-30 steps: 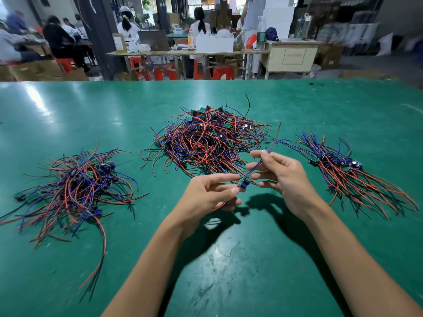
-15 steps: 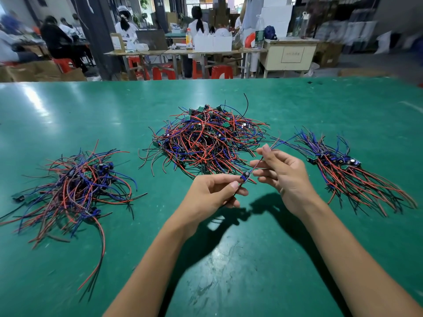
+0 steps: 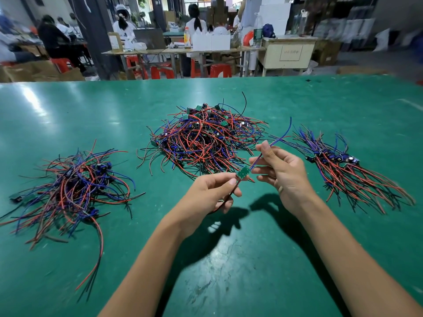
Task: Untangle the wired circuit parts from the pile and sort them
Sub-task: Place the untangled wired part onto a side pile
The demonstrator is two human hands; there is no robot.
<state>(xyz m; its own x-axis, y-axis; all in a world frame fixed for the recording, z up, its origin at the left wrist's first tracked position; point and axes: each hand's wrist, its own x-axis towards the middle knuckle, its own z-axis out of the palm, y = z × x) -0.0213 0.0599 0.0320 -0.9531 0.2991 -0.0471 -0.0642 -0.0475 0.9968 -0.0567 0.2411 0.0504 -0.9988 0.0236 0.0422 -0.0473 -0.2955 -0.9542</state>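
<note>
A small green circuit board [image 3: 242, 173] with thin red, black and blue leads is held above the green surface [image 3: 229, 259], in front of the central tangled pile [image 3: 203, 138]. The left hand [image 3: 206, 193] has a narrow grip, pinching the red and black leads just below the board. The right hand [image 3: 281, 170] pinches the blue leads between thumb and fingers. The part looks very light; its wires seem limp and likely to snag. Holding close to the board probably spares the solder joints. A combed bundle [image 3: 343, 170] lies to the right, a looser heap [image 3: 68, 186] to the left.
</note>
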